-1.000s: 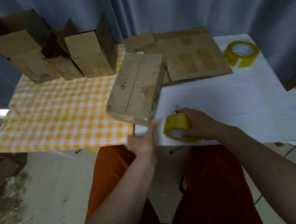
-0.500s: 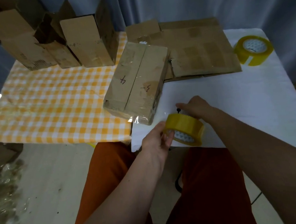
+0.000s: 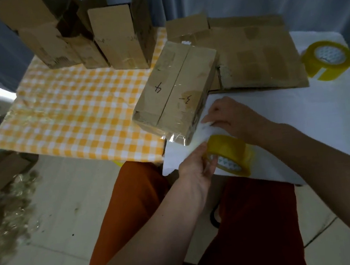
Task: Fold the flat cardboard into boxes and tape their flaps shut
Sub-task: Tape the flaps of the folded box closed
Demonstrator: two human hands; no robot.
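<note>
A closed cardboard box [image 3: 176, 89] marked "4" and "3" lies at the table's middle, with a loose strip of clear tape hanging off its near end. My left hand [image 3: 197, 166] grips a yellow tape roll [image 3: 230, 154] at the table's front edge. My right hand [image 3: 231, 117] is just right of the box's near corner, fingers pinching the clear tape drawn from the roll. Flat cardboard sheets [image 3: 256, 54] lie behind the box.
Several folded open boxes [image 3: 112, 37] stand at the back left on an orange checked cloth [image 3: 70, 113]. A second yellow tape roll [image 3: 328, 60] sits at the right on the white cloth [image 3: 308, 118]. Crumpled tape scraps [image 3: 3, 215] litter the floor at left.
My left hand has taken hold of the tape roll. My right hand has left the roll and moved up toward the box's near corner, drawing tape out.
</note>
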